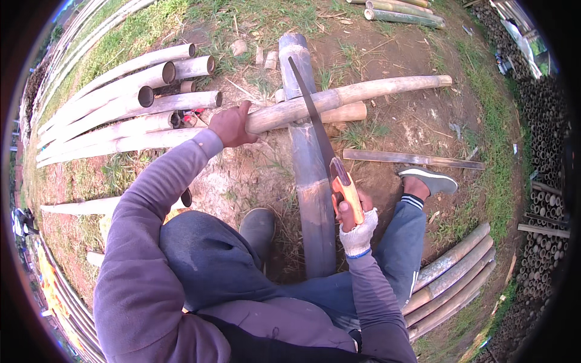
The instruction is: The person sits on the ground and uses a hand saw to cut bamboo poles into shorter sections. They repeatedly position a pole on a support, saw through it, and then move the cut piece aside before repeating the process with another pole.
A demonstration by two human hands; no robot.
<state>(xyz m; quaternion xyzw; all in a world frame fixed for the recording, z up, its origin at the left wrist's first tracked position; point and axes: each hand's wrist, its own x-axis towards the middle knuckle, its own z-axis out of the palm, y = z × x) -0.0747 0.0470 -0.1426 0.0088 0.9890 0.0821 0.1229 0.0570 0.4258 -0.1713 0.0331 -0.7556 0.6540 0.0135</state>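
My left hand [232,127] is closed on the near left end of a pale bamboo pole [381,89], thumb pointing up. The pole rests crosswise over a thick, dark bamboo log [311,187] on the ground. In my right hand [358,225], which wears a white fingerless glove, is a handsaw [321,133] gripped by its orange handle. Its long dark blade slants up and away, crossing the pole just above the log. Whether the teeth have cut into the pole cannot be made out. A shorter bamboo piece [345,113] lies behind the pole.
Several long bamboo poles [133,97] lie at left, their cut ends toward me. More poles [451,275] lie at lower right, others [402,11] at the top. A flat bamboo strip [411,158] lies near my right shoe [431,180]. Stacked bamboo [541,199] lines the right edge.
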